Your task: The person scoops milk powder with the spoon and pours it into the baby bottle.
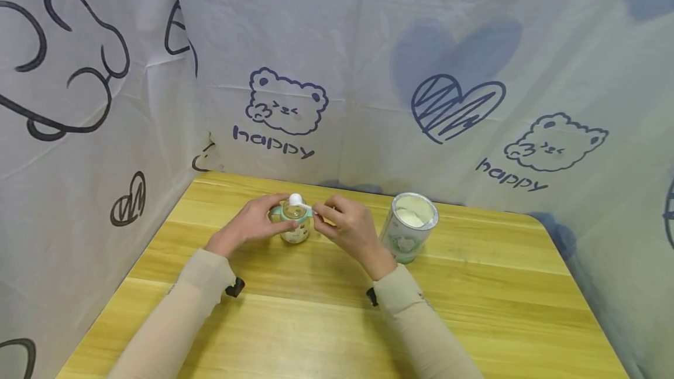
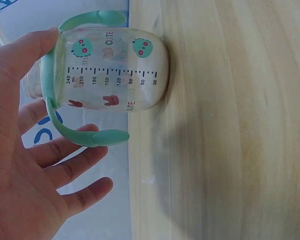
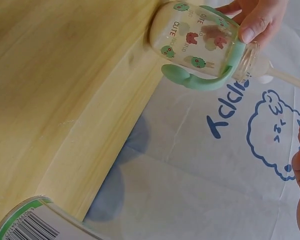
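A clear baby bottle (image 1: 296, 235) with mint-green side handles stands upright on the table, its mouth uncapped. Pale contents lie at its bottom, below the printed scale's upper marks, in the left wrist view. My left hand (image 1: 257, 221) holds the bottle round its green collar with thumb and forefinger, the other fingers spread beside a handle (image 2: 97, 138). My right hand (image 1: 350, 228) pinches the thin handle of a white scoop (image 1: 296, 199), whose bowl is right at the bottle's mouth. In the right wrist view the scoop's handle (image 3: 287, 79) reaches across from my fingertips.
An open tin (image 1: 404, 240) of pale powder (image 1: 411, 217) stands to the right of my right hand. The wooden table (image 1: 316, 320) has its back edge close behind the bottle and tin, against a printed cloth (image 1: 363, 104). Another cloth hangs along the left.
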`<action>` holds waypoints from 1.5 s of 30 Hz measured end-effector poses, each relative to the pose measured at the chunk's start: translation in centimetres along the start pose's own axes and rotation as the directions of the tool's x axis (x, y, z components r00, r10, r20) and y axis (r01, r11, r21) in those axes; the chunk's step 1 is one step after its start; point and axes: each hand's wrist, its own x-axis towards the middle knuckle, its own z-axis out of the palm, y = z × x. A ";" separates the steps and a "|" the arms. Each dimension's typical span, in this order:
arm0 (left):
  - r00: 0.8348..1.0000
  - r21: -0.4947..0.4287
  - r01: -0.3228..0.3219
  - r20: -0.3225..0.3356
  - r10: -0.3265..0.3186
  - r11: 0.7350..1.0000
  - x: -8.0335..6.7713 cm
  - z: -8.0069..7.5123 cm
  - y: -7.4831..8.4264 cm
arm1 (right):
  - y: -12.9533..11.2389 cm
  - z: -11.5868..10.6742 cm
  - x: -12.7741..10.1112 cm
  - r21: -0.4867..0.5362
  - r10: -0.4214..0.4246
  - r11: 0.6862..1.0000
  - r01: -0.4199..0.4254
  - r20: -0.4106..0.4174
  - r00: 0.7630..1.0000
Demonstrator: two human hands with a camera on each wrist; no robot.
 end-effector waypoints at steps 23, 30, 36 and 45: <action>1.000 0.009 0.018 0.005 -0.018 1.000 0.0 0.0 0.1 | -0.6 -0.5 0.2 0.424 0.725 0.586 -0.690 0.105 0.680; 1.000 0.008 0.019 0.010 -0.019 1.000 0.0 0.0 0.2 | -0.5 -1.2 0.4 0.419 0.831 0.432 -0.799 0.159 0.533; 1.000 0.017 0.013 0.005 -0.013 1.000 0.1 0.1 0.2 | 0.0 -1.6 0.3 0.401 0.838 0.457 -0.794 0.104 0.535; 1.000 0.042 0.012 -0.002 -0.012 0.999 0.3 0.0 0.8 | 0.4 -2.7 0.5 0.463 0.853 0.436 -0.772 0.061 0.519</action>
